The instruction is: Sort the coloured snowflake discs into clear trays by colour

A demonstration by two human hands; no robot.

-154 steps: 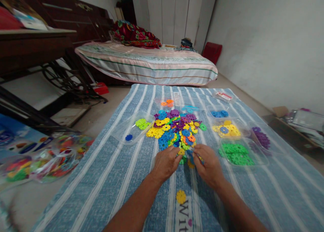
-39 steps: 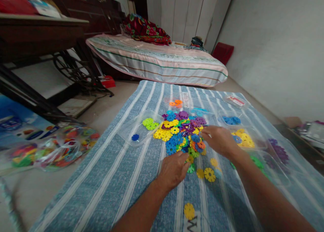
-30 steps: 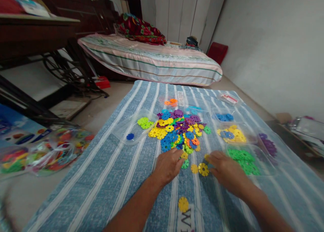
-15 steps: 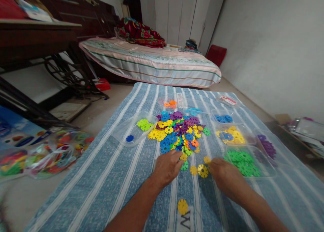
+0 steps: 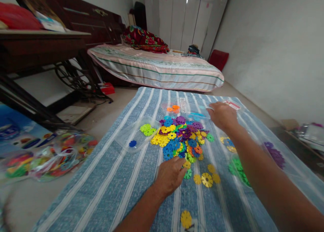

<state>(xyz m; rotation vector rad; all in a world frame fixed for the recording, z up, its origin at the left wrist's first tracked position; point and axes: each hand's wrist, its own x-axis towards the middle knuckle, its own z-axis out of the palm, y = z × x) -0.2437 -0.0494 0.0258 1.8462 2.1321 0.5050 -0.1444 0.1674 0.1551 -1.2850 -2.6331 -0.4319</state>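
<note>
A heap of colourful notched plastic discs (image 5: pixel 181 132) lies on a striped cloth (image 5: pixel 106 168). At its near edge is my left hand (image 5: pixel 170 176), its fingers closed; whatever they may hold is hidden. My right hand (image 5: pixel 222 115) reaches over the far right containers, fingers bent together, and I cannot make out anything in them. Several loose yellow discs (image 5: pixel 207 180) lie between the heap and my right forearm, near a green disc (image 5: pixel 187 173). Another yellow disc (image 5: pixel 186 219) lies closer to me.
Clear trays hold sorted discs: lime and dark blue in the left tray (image 5: pixel 124 137), orange discs (image 5: pixel 173 109) at the back, green discs (image 5: pixel 239 169) and purple discs (image 5: pixel 274 154) at right. Bagged colourful pieces (image 5: pixel 60 157) lie at left. A bed (image 5: pixel 157 68) stands beyond.
My right hand has moved from the loose yellow discs forward to the far right containers. Another yellow disc shows where it was. My left hand stays beside the heap. The view has shifted slightly.
</note>
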